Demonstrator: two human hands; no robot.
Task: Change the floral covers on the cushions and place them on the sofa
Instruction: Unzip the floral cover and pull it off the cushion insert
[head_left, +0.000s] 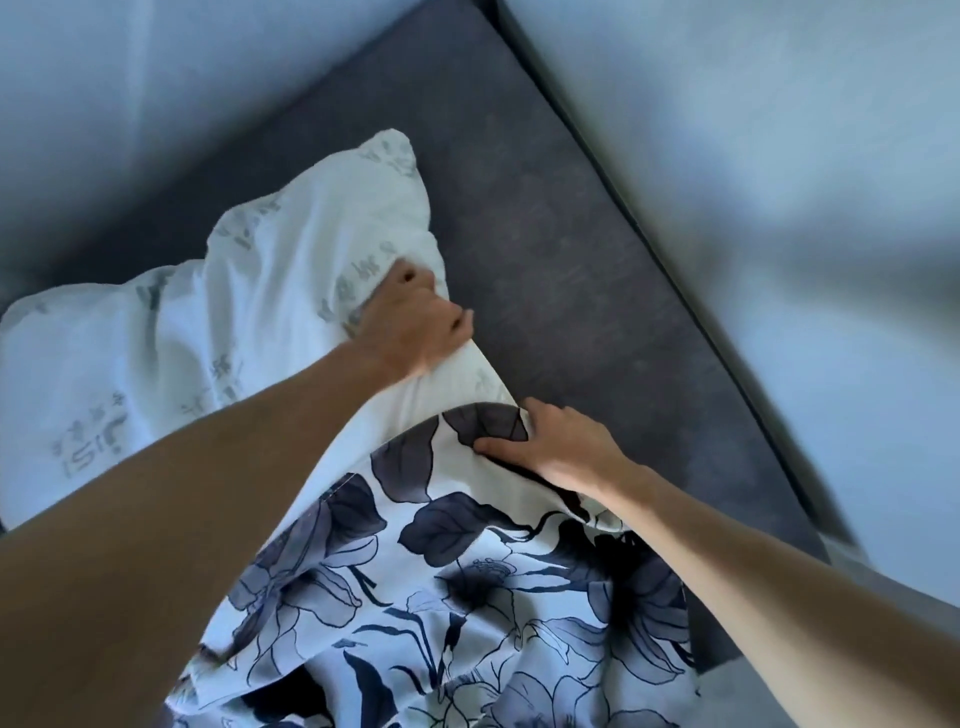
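Observation:
A white cushion insert (171, 332) with faint grey print lies on the dark grey sofa seat (561, 270), most of it outside its cover. The floral cover (467, 587), white with dark blue-grey flowers, wraps the cushion's near end and bunches toward me. My left hand (410, 322) is closed on the white cushion fabric near its right edge. My right hand (550, 447) pinches the open edge of the floral cover, thumb on top.
The sofa's pale grey backrest (130, 78) rises at the upper left, and a pale armrest or side panel (779, 156) runs along the right. Bare seat lies to the right of the cushion.

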